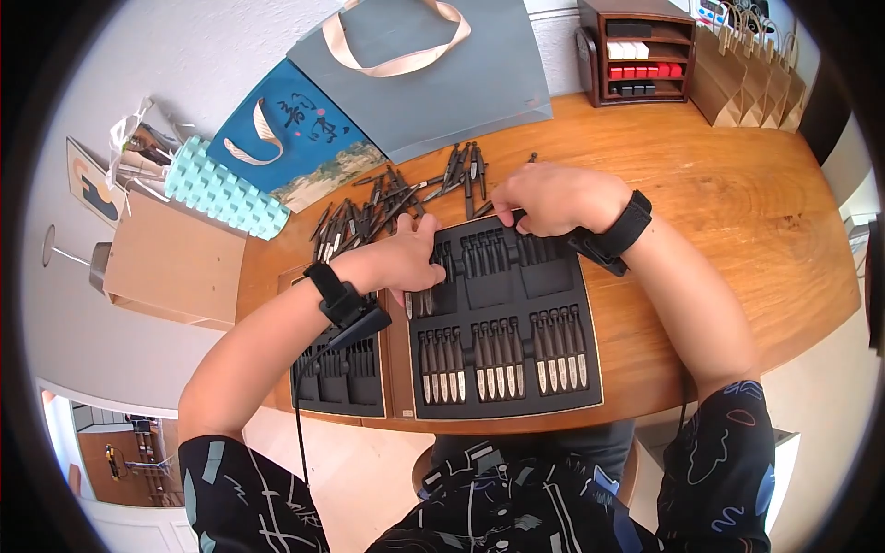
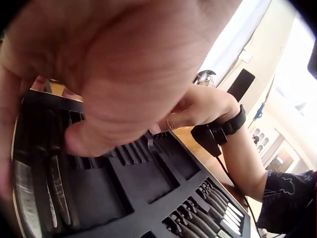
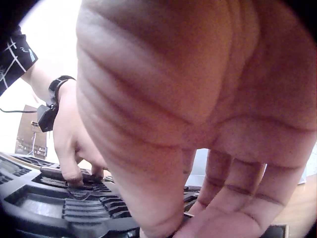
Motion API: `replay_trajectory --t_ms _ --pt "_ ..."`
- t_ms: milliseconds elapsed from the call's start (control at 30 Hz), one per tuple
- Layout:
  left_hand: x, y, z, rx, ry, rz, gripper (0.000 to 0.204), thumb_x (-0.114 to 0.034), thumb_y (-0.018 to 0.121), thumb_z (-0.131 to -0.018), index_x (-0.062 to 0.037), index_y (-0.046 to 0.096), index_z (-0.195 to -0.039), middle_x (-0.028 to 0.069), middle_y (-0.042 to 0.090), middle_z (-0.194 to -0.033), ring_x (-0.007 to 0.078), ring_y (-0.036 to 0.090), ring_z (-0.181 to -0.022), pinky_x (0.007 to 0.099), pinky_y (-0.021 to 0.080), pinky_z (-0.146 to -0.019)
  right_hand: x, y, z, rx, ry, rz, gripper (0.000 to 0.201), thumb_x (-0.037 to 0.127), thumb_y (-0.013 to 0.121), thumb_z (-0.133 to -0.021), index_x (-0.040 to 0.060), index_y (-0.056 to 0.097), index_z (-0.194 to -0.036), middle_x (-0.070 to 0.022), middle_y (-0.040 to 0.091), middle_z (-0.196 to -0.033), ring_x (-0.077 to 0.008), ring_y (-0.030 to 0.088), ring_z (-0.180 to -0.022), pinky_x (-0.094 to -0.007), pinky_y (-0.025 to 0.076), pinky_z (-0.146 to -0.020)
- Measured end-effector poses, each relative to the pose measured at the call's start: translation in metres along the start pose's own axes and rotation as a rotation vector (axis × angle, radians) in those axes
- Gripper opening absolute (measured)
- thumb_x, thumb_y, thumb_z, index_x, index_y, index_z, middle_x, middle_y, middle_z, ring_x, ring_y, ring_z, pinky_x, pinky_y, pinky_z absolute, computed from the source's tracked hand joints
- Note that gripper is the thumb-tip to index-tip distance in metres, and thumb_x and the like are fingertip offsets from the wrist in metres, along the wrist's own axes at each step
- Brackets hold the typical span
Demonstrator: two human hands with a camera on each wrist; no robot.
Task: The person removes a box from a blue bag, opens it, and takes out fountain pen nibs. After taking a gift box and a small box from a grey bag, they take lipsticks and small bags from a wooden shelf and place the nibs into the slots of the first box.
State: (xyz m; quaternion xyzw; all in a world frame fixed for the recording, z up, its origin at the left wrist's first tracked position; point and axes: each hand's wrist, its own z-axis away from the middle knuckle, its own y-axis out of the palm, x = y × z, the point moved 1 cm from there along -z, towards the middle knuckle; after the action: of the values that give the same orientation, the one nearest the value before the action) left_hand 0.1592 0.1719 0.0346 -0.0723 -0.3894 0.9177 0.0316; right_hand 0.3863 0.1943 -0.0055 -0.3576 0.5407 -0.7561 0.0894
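Note:
An open case with a black slotted tray holds rows of slim dark pieces with silver ends. At its upper left compartment, my left hand grips dark pieces between thumb and fingers; how many is unclear. My right hand is at the tray's far edge, thumb and fingertips pinching a small dark piece mostly hidden by them. In the right wrist view the right palm covers much of the tray, while the left hand bends down over its slots.
Loose dark pieces lie heaped beyond the case on the wooden table. Behind them stand a blue bag and a grey bag. A turquoise textured object is at the left; a small wooden shelf and paper bags stand back right.

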Motion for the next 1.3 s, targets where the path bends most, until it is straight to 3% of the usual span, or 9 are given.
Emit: replay_trajectory --t_ms 533,800,933,1200,1300 --pt "0.016 -0.008 -0.001 0.088 0.077 0.138 0.065 -0.015 0.062 -0.102 -0.0013 0.025 -0.154 0.0213 0.035 -0.138 0.0354 0.071 -0.102 0.0322 0.070 -0.079 -0.002 -0.003 0.000 0.024 0.009 -0.047 0.019 0.013 0.077 -0.090 0.0086 0.071 -0.107 -0.0127 0.072 -0.110 -0.0352 0.066 -0.113 -0.0456 0.052 -0.093" --pt "0.015 -0.003 -0.005 0.053 0.069 0.127 0.062 -0.015 0.060 -0.102 -0.0023 0.026 -0.153 0.0212 0.034 -0.138 0.0360 0.068 -0.110 0.0336 0.070 -0.079 -0.006 0.000 -0.002 0.029 0.032 -0.074 0.020 0.013 0.080 -0.089 0.0083 0.070 -0.107 -0.0127 0.072 -0.107 -0.0351 0.066 -0.111 -0.0456 0.052 -0.093" --pt "0.016 -0.003 -0.002 0.045 0.087 0.201 0.062 -0.017 0.060 -0.102 -0.0024 0.027 -0.153 0.0217 0.034 -0.138 0.0373 0.069 -0.108 0.0337 0.070 -0.079 -0.007 0.000 -0.001 0.020 0.017 -0.081 0.021 0.013 0.080 -0.089 0.0083 0.071 -0.107 -0.0128 0.072 -0.108 -0.0351 0.066 -0.112 -0.0456 0.052 -0.093" --pt "0.022 0.000 -0.005 0.000 0.100 0.020 0.063 -0.012 0.060 -0.099 -0.0028 0.028 -0.153 0.0221 0.036 -0.140 0.0384 0.070 -0.105 0.0348 0.069 -0.077 -0.005 -0.002 0.001 0.017 0.020 -0.079 0.020 0.013 0.080 -0.089 0.0086 0.071 -0.107 -0.0126 0.073 -0.108 -0.0352 0.066 -0.113 -0.0455 0.052 -0.093" --pt "0.030 0.001 -0.008 -0.004 0.133 0.114 0.062 -0.010 0.061 -0.098 -0.0022 0.029 -0.151 0.0220 0.036 -0.140 0.0364 0.070 -0.106 0.0362 0.067 -0.074 -0.005 -0.003 0.001 0.015 0.033 -0.088 0.020 0.013 0.079 -0.090 0.0084 0.071 -0.107 -0.0125 0.073 -0.108 -0.0350 0.067 -0.111 -0.0454 0.052 -0.093"
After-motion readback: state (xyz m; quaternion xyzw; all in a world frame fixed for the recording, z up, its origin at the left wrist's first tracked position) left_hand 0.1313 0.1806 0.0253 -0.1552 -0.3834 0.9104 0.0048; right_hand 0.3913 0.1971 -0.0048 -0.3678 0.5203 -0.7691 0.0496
